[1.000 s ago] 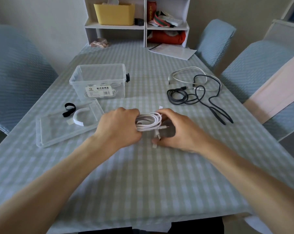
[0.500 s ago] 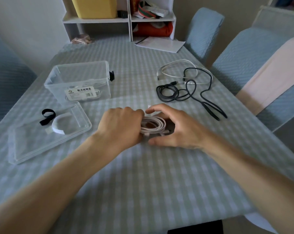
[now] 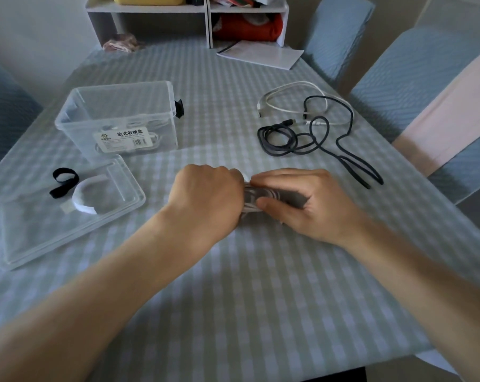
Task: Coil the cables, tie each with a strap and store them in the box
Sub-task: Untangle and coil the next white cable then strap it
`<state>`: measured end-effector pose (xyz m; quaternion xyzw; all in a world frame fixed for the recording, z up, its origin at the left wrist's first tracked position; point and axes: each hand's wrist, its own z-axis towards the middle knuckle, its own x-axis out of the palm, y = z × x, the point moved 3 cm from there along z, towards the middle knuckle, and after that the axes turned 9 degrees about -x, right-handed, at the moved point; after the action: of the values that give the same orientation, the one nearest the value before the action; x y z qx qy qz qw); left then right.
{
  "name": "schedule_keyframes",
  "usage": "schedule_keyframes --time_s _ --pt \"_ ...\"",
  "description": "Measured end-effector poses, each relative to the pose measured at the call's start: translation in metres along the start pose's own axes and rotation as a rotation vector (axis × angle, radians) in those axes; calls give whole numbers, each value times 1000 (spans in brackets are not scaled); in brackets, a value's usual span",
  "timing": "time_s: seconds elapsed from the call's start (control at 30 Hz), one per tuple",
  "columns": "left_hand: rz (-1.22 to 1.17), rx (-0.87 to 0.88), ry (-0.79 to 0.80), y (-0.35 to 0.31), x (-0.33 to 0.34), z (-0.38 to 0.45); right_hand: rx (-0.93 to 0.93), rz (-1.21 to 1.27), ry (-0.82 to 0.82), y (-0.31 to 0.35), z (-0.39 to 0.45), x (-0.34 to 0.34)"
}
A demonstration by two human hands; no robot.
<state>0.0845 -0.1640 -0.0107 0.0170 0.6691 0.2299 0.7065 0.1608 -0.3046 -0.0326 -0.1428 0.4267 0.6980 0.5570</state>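
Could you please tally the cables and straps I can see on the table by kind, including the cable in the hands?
White cables: 2, one coiled between the left hand and right hand, one loose
Dark cables: 1
Black straps: 1
White straps: 1
Total: 5
Whatever lies inside the clear box is too unclear to count.

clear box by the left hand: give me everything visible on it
The clear storage box looks like transparent plastic, rectangular with rounded corners, upright and open-topped on the checked tablecloth, far left of the hands. A white label with dark print is on its near wall. Pale coiled cable shows dimly through that wall at the bottom. A small black piece sits against its right side; what it is cannot be told. Its lid lies flat just in front. Neither hand touches the box.
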Motion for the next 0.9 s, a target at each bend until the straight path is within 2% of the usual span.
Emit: schedule_keyframes --time_s 0.2,0.4,0.6,0.8,0.9 --pt "-49 -10 -23 3 3 -2 188 89 63 -6 -2 -4" --pt "-55 -13 -19 5 5 -2 155 130 95 -9 12 -4" --pt "-99 -21 -13 11 11 -6 154 -14 379 -30 23 -2" --pt "-112 0 4 17 14 -7 85 -29 338 -31 19 -3" --pt "-120 -5 10 20 19 -12 95 -3 400 -31 22 -1"
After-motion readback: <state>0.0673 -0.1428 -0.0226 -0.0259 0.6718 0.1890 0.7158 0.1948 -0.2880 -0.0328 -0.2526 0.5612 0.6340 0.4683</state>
